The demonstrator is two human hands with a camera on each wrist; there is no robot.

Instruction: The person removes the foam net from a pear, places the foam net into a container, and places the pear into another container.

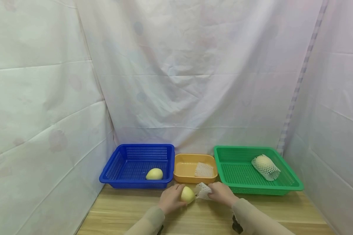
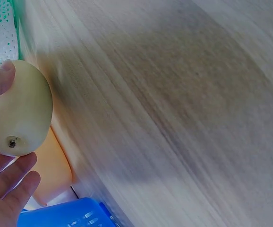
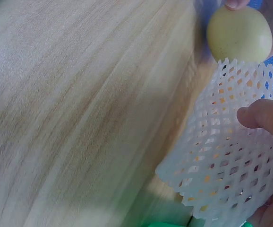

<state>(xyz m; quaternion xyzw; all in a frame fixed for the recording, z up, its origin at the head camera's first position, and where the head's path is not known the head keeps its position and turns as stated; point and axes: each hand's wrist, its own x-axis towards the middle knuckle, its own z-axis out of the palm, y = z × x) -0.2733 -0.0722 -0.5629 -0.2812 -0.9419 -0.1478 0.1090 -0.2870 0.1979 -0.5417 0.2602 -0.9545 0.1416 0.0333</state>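
My left hand (image 1: 171,198) holds a smooth pale yellow pear (image 1: 188,195) just above the wooden table, in front of the orange tray (image 1: 182,179). In the left wrist view, thumb and fingers lie around the pear (image 2: 25,109), and its small dark end pit shows. My right hand (image 1: 222,193) pinches a white foam net sleeve (image 1: 203,191). Flattened and without fruit, the net (image 3: 226,151) hangs under the right thumb in the right wrist view. Its open edge meets the pear's outline there; whether they touch I cannot tell.
A blue basket (image 1: 106,179) on the left holds one bare pear (image 1: 154,174). Another foam net (image 1: 204,170) lies in the orange tray. On the right, a green basket (image 1: 259,188) contains a net-wrapped pear (image 1: 264,164). White cloth (image 1: 176,81) hangs behind and at both sides.
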